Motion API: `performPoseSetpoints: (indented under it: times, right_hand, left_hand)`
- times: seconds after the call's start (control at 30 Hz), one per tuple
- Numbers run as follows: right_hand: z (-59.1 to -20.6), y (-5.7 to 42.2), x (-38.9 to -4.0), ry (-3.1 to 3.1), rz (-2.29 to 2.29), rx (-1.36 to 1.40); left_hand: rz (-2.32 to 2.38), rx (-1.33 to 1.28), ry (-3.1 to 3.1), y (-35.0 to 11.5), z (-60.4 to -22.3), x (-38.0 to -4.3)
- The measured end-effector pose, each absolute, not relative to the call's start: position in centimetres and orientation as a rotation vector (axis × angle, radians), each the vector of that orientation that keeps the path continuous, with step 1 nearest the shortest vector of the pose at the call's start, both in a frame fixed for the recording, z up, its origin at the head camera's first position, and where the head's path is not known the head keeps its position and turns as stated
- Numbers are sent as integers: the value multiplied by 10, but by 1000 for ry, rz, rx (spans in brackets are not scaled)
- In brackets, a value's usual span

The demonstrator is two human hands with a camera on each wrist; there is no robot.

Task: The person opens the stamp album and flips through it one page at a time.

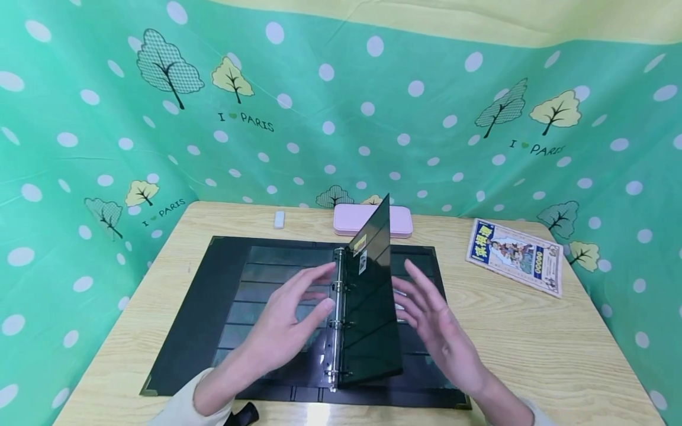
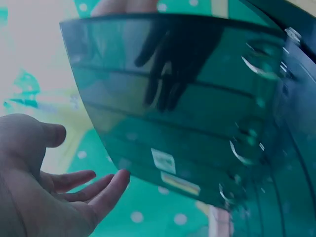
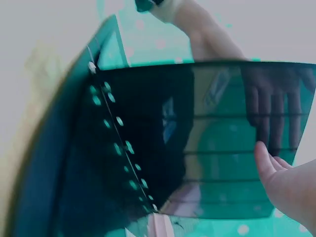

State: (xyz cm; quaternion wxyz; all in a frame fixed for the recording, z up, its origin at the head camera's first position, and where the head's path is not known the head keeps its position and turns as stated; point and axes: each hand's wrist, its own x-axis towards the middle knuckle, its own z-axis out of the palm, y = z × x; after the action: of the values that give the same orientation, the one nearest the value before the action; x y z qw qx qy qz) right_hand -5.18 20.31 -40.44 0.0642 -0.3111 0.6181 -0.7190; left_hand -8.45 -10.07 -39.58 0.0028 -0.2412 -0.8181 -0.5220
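A black ring binder (image 1: 189,313) lies spread on the table, with dark pocket pages crossed by horizontal strips. One dark page (image 1: 373,307) stands nearly upright at the metal rings (image 1: 337,319); a white label (image 1: 363,262) and a small yellow picture show near its top. On the left of this page, my left hand (image 1: 285,322) hovers over the rings with loosely bent fingers and holds nothing. My right hand (image 1: 442,331) is on the page's other side, fingers spread. In the right wrist view its thumb (image 3: 264,160) appears close to the page (image 3: 227,168); contact is unclear.
Behind the binder lies a pink case (image 1: 348,219), partly hidden by the raised page. A small pale block (image 1: 279,220) sits to its left. At the right back is a colourful printed booklet (image 1: 515,254). Green dotted cloth (image 1: 319,148) hangs around the wooden table (image 1: 511,343).
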Motion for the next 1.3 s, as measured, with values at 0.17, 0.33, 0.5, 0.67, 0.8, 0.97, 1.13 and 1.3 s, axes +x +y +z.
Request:
performPoseSetpoints:
  times: [0.17,0.33,0.5,0.67,0.8,0.97,1.13,1.3]
  right_hand:
    - [-411,190,-44,1720,-2145,-1050]
    - [-417,178,-36,1593,-2046,-1078]
    - [-423,169,-32,1593,-1965,-1100]
    - [-426,166,-31,1602,-1935,-1081]
    - [-427,167,-30,1602,-1900,-1025]
    - [-428,168,-29,1603,-1872,-989]
    - [-430,166,-33,1604,-1881,-1023]
    - [-431,173,-42,1674,-1917,-1007]
  left_hand:
    - [-1694,-860,-2489,-92,-386,-80]
    - [-1727,-854,-2470,-90,-378,-79]
    - [-1752,-845,-2501,-89,-371,-76]
    - [-1777,-847,-2526,-91,-366,-74]
    - [-1841,-853,-2541,-91,-364,-74]
    - [-1882,-826,-2581,-93,-359,-74]
    - [-1836,-773,-2650,-105,-352,-73]
    - [-1810,-642,-2727,-118,-347,-74]
